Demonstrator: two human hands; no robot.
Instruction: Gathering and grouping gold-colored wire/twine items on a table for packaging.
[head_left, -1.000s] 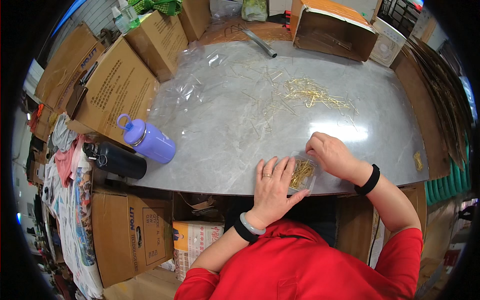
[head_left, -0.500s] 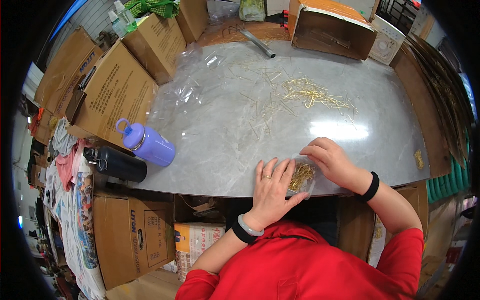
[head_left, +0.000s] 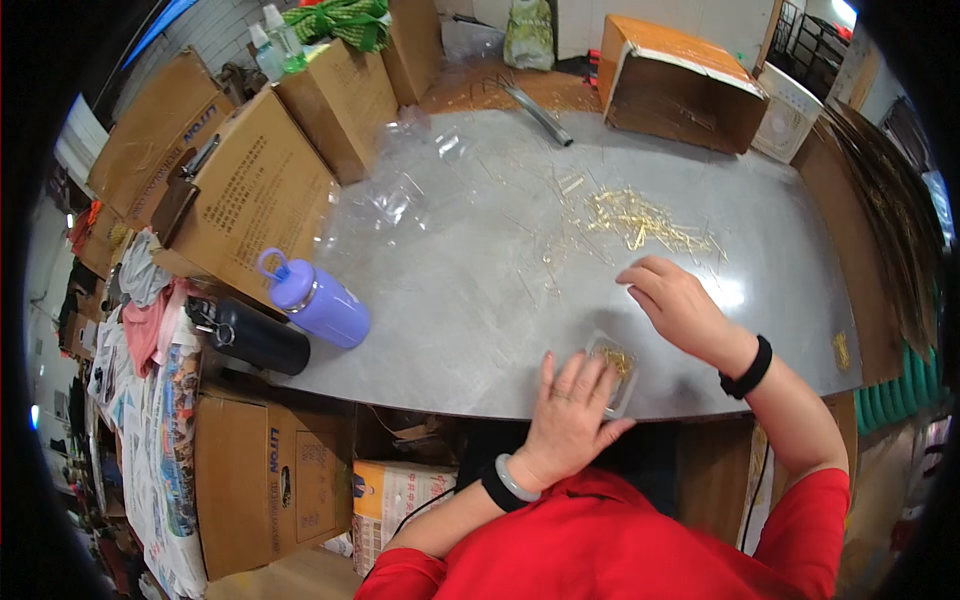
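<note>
My left hand (head_left: 570,420) lies with its fingers stretched out over the left side of a small clear plastic container (head_left: 625,398) near the table's front edge. Its fingertips cover part of the thin gold wire hooks (head_left: 618,361) bunched inside. My right hand (head_left: 685,308) is raised above the table, beyond the container and to its right. Its fingers are loosely bent, with a gap at the thumb, and nothing shows between them. Farther off, a loose pile of gold wire hooks (head_left: 640,220) spreads over the grey table (head_left: 450,320).
A purple bottle (head_left: 335,310) and a black bottle (head_left: 260,338) are at the left edge, beside cardboard boxes (head_left: 260,190). Crumpled clear plastic (head_left: 400,200) lies behind them. At the back are a grey metal tube (head_left: 540,115) and an orange box on its side (head_left: 685,85).
My right hand has lifted off the container and moved away toward the pile. My left hand stays over the container. The whole view has shifted slightly.
</note>
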